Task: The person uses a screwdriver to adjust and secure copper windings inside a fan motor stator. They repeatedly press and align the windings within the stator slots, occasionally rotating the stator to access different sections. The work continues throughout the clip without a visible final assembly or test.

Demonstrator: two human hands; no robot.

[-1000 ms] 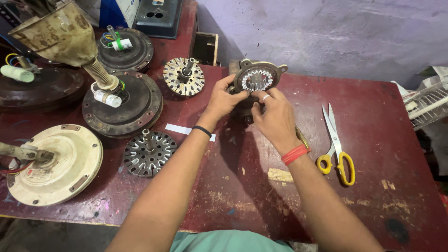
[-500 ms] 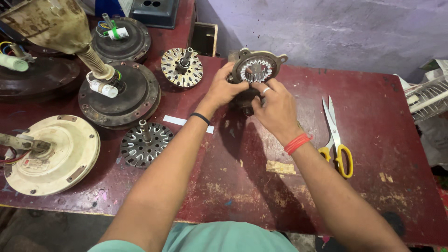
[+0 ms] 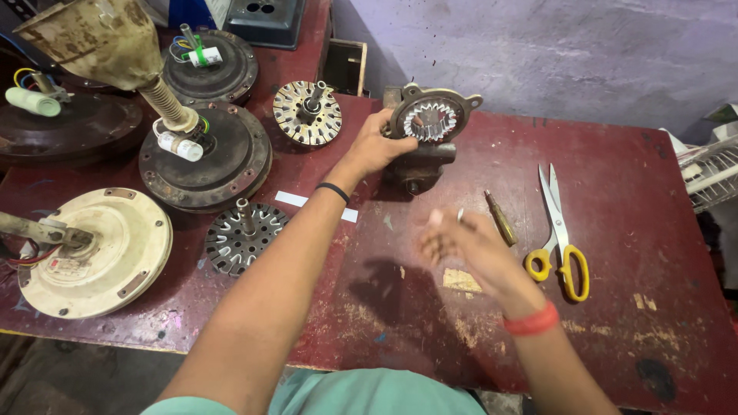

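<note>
Now only the left hand (image 3: 380,146) is on the round metal motor part (image 3: 430,121) at the back of the red worktop (image 3: 615,230); its fingers are wrapped around the left edge and hold it up on its side. A moment ago both hands were on that part. The right hand (image 3: 469,246) has come away and is in the air over the worktop, closer to the person. It looks blurry, so I cannot tell if it is open or if it holds some small thing. Just beside it lies a little brass piece (image 3: 501,218), and a bit further right are the yellow-handled scissors (image 3: 560,238). So the part is being kept steady with one hand alone. At the far edge stands a small wooden box (image 3: 347,68), but what is inside is hidden. To the left lie round fan motor pieces, like the cream-coloured cover (image 3: 100,253) and a toothed metal disc (image 3: 244,238).
</note>
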